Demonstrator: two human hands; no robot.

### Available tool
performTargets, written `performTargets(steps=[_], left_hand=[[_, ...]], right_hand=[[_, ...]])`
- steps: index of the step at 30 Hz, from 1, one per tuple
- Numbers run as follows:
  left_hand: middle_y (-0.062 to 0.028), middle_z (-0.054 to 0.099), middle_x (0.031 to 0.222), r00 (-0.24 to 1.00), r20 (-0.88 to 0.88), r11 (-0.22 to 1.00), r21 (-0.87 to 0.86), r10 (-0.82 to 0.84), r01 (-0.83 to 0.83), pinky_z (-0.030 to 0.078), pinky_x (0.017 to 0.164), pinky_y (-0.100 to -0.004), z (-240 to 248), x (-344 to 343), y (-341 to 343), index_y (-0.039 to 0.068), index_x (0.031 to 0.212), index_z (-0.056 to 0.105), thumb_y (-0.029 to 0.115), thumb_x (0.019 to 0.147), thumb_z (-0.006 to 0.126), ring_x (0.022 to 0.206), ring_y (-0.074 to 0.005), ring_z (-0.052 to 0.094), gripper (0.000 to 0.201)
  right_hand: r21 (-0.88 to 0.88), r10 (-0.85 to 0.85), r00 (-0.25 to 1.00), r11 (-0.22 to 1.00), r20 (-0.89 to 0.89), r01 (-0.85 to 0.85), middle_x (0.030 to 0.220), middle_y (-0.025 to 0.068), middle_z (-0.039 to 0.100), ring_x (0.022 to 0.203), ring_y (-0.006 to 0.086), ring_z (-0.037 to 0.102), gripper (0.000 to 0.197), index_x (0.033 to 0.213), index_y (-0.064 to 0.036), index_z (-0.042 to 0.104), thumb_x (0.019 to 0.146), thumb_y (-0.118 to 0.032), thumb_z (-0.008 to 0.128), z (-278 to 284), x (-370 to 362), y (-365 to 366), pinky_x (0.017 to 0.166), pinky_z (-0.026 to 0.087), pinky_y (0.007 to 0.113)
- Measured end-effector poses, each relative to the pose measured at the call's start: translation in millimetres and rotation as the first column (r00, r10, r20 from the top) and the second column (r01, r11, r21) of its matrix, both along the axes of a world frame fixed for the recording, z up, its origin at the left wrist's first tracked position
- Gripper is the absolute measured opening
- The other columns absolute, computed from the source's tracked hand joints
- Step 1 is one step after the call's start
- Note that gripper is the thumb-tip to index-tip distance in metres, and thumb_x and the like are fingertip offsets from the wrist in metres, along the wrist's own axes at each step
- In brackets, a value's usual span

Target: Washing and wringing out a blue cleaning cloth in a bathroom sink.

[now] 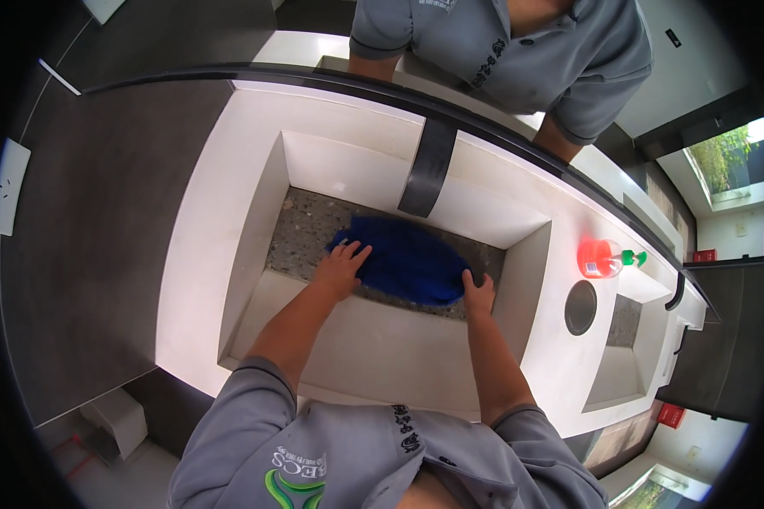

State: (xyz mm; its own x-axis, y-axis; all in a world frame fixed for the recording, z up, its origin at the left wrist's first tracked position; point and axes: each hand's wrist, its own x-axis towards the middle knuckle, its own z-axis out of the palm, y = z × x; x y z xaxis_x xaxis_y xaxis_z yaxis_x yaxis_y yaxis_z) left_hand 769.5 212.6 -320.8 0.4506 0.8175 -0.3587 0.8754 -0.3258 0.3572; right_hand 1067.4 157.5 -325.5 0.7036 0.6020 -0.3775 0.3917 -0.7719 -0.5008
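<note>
The left hand (341,267) lies flat with fingers spread on the near left edge of a dark blue cloth (407,259), pressing rather than clenching, and the cloth is spread over the speckled grey bottom of a white rectangular sink basin (255,220) below a flat black faucet (429,165). The cloth looks soft, limp and light, probably damp and clinging to the stone, so a pinch at an edge or corner would likely lift it best. The right hand (479,294) rests on the cloth's near right end, fingers curled on its edge, loosely gripping it as far as I can tell; further right a red soap dispenser bottle (601,258) stands on the counter.
</note>
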Motion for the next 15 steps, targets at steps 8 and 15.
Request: performTargets(steps=[8,15], left_hand=[[-0.0127,0.034,0.130,0.992,0.105,0.979,-0.199,0.069,-0.047,0.023,0.104,-0.0418,7,16,-36,0.017,0.135,0.032,0.026,0.077,0.063,0.120,-0.0259,0.034,0.066],[-0.0078,0.022,0.143,0.995,0.006,0.994,0.044,-0.104,0.103,0.011,0.108,-0.0450,-16,13,-29,0.019,0.136,0.029,0.023,0.082,0.056,0.132,-0.0253,0.021,0.060]], right_hand=[[0.054,0.196,0.975,0.978,0.107,-0.202,0.109,0.0188,0.052,0.103,0.0352,0.050,0.051,0.114,-0.0094,0.051,0.070,-0.032,0.065,-29,-24,22,0.089,0.040,0.043],[0.315,0.173,0.944,0.913,0.282,-0.261,0.097,0.0164,0.056,0.091,0.0352,0.053,0.042,0.107,-0.0099,0.055,0.066,-0.001,0.055,-37,-19,50,0.081,0.042,0.042]])
